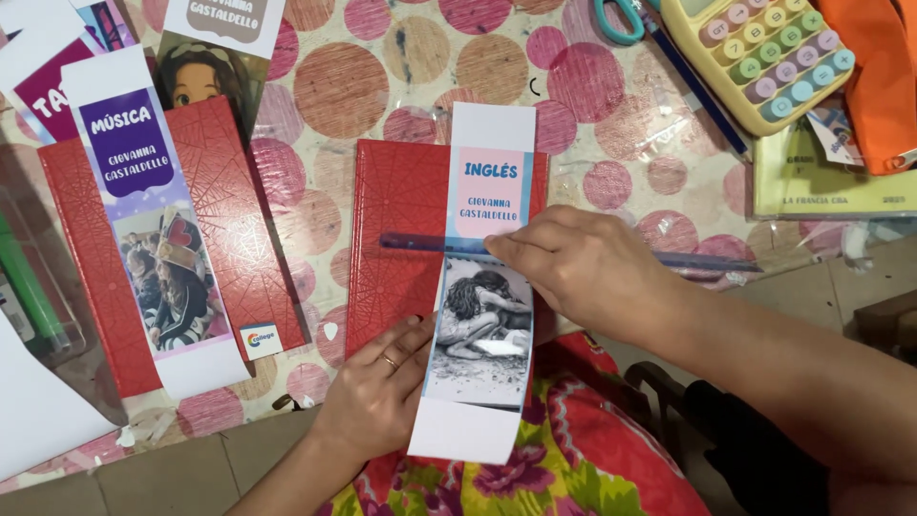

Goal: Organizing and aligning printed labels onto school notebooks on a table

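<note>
Red notebook (pixel 396 239) lies under both hands, a long paper strip (pixel 482 287) laid down its cover. The right hand (pixel 573 268) presses a blue ruler (pixel 430 243) flat across the strip, fingers extended. The left hand (pixel 377 392), just below, pins the strip's lower edge with its thumb, fingers loosely curled.

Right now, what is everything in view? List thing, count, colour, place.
notebook: two, red, one centre under the hands, one left.
paper strip: one on each notebook, white with pictures; more at top left.
ruler: one, translucent blue, across the centre strip.
calculator: one, yellow with pastel keys, top right.
scissors: one, teal handles, top edge.
tablecloth: one, pink and brown circles.
left hand: flat on the strip's lower edge, ring on.
right hand: pressing the ruler.
</note>
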